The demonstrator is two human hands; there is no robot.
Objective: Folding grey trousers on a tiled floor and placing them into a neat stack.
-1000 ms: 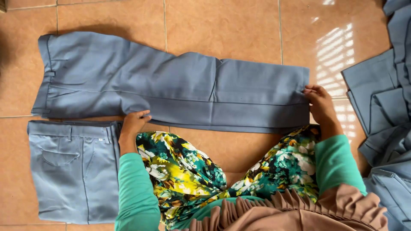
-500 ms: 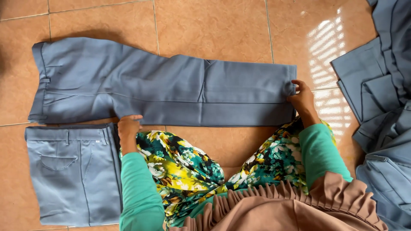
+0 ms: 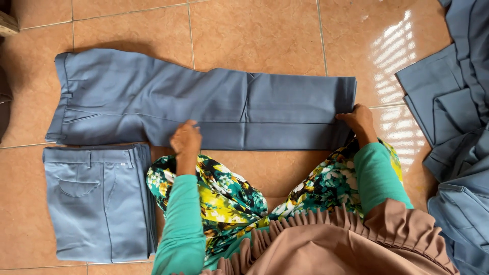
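Little has shifted since a moment ago: grey-blue trousers [image 3: 204, 109] remain flat along the tiled floor [image 3: 254, 35], folded trousers [image 3: 99, 201] beside them, while the right hand [image 3: 359, 119] pinches the hem and the left hand [image 3: 186, 140] presses, fingers together, mid-leg.

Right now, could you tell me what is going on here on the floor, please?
A person sits on the tiled floor with a pair of grey-blue trousers laid flat and lengthwise in front of them. The left hand presses on the near edge around the middle, and the right hand holds the hem end. A folded pair of the same trousers lies at the near left, and a loose pile of similar grey-blue garments lies at the right.
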